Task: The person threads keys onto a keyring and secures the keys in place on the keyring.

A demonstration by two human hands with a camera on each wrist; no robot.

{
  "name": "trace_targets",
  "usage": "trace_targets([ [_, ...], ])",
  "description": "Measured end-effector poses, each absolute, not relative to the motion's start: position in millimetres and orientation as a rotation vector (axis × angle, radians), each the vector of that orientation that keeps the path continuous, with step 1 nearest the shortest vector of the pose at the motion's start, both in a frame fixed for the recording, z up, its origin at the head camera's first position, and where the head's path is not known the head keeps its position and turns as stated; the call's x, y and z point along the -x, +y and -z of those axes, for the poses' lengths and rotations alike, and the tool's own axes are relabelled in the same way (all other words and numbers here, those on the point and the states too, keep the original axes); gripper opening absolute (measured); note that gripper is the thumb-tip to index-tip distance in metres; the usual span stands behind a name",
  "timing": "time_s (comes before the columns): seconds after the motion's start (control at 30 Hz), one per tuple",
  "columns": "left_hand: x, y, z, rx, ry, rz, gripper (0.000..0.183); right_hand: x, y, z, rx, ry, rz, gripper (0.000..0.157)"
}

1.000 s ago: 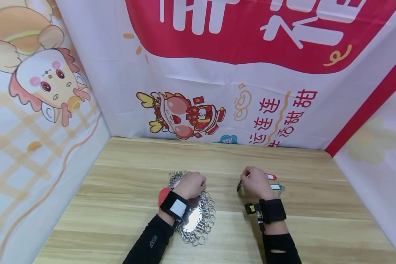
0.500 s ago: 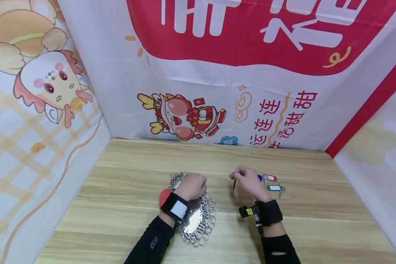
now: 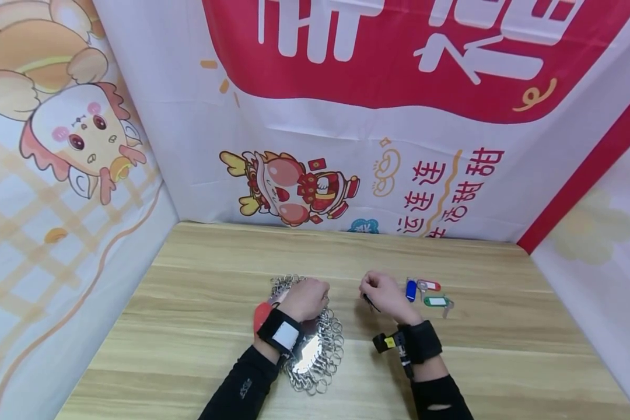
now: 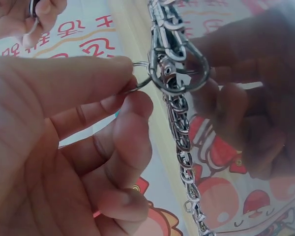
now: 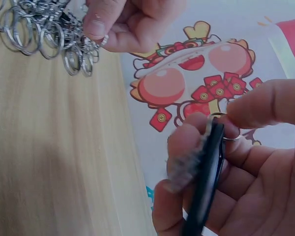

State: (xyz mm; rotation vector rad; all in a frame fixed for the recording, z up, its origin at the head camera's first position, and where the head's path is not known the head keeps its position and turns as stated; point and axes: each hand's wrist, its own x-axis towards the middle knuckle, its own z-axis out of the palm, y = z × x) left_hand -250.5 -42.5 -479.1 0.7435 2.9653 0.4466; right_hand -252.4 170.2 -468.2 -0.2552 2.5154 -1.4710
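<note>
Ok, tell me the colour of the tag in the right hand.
The tag is black; the right wrist view shows it best.

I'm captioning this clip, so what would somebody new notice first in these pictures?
Probably the big red panel with white characters on the backdrop behind the table. After that, perhaps the shiny plate fringed with metal rings at the left hand, then the blue tag, red tag and green tag just right of the right hand.
</note>
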Motion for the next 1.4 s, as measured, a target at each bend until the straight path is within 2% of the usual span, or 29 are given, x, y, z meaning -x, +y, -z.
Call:
trace_targets([
  [0.17, 249, -41, 478, -0.707, 2.953, -0.453, 0.019, 249, 163, 473, 0.302, 2.554, 1.345, 0.017],
  [0.33, 249, -40, 476, -0.713, 2.949, -0.422, 0.023, 247, 155, 479, 0.329, 2.568, 1.254, 0.016],
  [0.63, 251, -39, 479, -0.709, 2.936, -0.450, 0.021, 246, 151, 479, 0.359, 2.538, 1.257, 0.026],
  [1.03, 253, -40, 479, -0.678, 2.921, -0.462, 0.027, 248, 152, 465, 0.447, 2.528, 1.199, 0.015],
  [1.4, 257, -41, 479, -0.660, 2.844, -0.617, 0.027, 251, 148, 469, 0.442, 2.438, 1.239, 0.025],
])
